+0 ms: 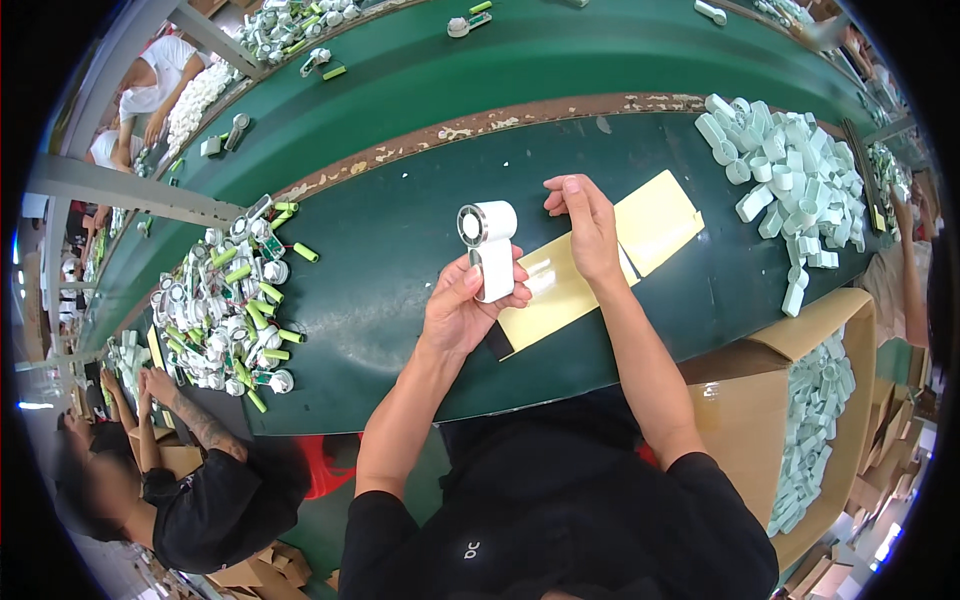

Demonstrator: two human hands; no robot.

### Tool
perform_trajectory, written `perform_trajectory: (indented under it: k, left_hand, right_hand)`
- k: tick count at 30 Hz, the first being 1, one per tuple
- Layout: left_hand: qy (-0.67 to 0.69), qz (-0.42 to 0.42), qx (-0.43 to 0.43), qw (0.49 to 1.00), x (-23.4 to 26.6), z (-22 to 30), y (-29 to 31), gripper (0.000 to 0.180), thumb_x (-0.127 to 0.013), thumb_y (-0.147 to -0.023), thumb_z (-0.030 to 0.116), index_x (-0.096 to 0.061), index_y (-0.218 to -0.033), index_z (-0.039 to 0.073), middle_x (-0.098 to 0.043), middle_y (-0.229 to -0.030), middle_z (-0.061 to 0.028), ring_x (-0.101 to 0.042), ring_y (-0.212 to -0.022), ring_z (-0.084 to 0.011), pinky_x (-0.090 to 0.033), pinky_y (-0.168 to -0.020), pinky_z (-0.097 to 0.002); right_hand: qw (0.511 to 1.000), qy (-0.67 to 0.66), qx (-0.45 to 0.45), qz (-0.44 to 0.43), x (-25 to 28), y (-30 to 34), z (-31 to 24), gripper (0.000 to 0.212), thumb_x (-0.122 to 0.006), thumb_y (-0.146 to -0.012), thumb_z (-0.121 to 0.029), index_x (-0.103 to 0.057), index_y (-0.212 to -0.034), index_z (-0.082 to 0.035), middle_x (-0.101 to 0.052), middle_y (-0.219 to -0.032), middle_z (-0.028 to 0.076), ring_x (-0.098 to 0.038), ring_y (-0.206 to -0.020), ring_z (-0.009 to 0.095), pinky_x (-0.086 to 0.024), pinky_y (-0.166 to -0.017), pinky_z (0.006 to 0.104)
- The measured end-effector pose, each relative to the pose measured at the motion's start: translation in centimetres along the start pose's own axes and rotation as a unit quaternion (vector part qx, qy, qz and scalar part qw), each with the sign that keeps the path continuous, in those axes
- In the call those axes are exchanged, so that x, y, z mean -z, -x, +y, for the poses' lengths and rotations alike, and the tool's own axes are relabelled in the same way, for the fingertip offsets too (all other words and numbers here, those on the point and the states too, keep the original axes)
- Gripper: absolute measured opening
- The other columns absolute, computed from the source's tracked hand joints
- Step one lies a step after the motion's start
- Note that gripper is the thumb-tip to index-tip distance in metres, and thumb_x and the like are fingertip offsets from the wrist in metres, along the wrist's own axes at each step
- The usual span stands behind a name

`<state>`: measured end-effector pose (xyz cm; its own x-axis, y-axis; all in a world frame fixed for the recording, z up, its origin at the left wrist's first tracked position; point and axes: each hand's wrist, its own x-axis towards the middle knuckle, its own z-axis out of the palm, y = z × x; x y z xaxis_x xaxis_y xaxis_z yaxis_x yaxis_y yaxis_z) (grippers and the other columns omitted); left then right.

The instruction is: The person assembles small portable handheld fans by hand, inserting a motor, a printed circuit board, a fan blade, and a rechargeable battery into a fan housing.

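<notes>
A small white handheld fan (496, 265) with a silver ring around its round head stands upright in my left hand (462, 305). My fingers and thumb are wrapped around its handle. To the right, my right hand (590, 232) hovers over a yellow sheet (560, 290) with its fingers loosely bent and apart, and I see nothing in it. A second yellow piece (660, 222) lies beyond that wrist on the dark green table (400, 225).
At left is a heap of fan innards with green cylindrical cells (235, 300). Pale green shells (785, 175) are piled at right, above an open cardboard box (745, 430) of similar parts. A green conveyor belt (420, 75) runs behind. A co-worker (215, 500) sits at lower left.
</notes>
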<state>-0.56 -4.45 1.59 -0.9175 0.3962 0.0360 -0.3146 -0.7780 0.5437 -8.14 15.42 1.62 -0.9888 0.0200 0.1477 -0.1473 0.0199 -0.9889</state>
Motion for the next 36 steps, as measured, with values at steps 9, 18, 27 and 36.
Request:
perform_trajectory:
  k: [9, 18, 27, 36]
  left_hand:
    - [-0.154, 0.1, -0.06, 0.981, -1.1, 0.7, -0.4, 0.044, -0.066, -0.1, 0.016, -0.057, -0.136, -0.006, -0.072, -0.119, -0.0194, -0.075, -0.102, -0.0271, -0.062, -0.093, -0.0385]
    - [-0.338, 0.225, -0.075, 0.911, -1.5, 3.0, -4.6, 0.034, -0.072, -0.1, 0.017, -0.062, -0.125, -0.005, -0.072, -0.11, -0.0141, -0.074, -0.092, -0.0202, -0.062, -0.082, -0.0329]
    - [-0.721, 0.396, -0.101, 0.559, 8.9, 13.6, -23.7, 0.054, -0.078, -0.083, 0.048, -0.072, -0.103, -0.002, -0.071, -0.102, -0.0212, -0.071, -0.097, -0.0396, -0.055, -0.088, -0.0474]
    - [-0.763, 0.327, -0.279, 0.483, 7.9, 11.4, -26.2, 0.08, -0.083, -0.082, 0.037, -0.046, -0.141, -0.002, -0.052, -0.126, -0.0274, -0.064, -0.104, -0.0435, -0.054, -0.093, -0.053]
  right_hand:
    - [1.0, -0.001, -0.023, 0.003, -0.3, 0.1, 0.6, 0.033, -0.052, -0.11, -0.027, -0.069, -0.107, 0.002, -0.064, -0.086, 0.005, -0.059, -0.083, 0.012, -0.049, -0.08, 0.0272]
    - [0.999, 0.026, -0.029, 0.023, -0.9, -0.1, 0.5, 0.026, -0.061, -0.105, -0.024, -0.069, -0.099, 0.0, -0.064, -0.075, 0.006, -0.06, -0.072, 0.013, -0.047, -0.066, 0.0302]
    - [0.963, 0.227, 0.142, 0.034, -2.2, 0.5, 0.9, 0.011, -0.067, -0.094, -0.011, -0.064, -0.084, -0.006, -0.063, -0.074, 0.005, -0.06, -0.068, 0.024, -0.042, -0.069, 0.0396]
    - [0.971, 0.193, 0.143, 0.018, -3.4, 0.2, 1.3, 0.007, -0.069, -0.091, -0.007, -0.066, -0.085, -0.006, -0.065, -0.076, 0.005, -0.06, -0.069, 0.024, -0.044, -0.07, 0.0384]
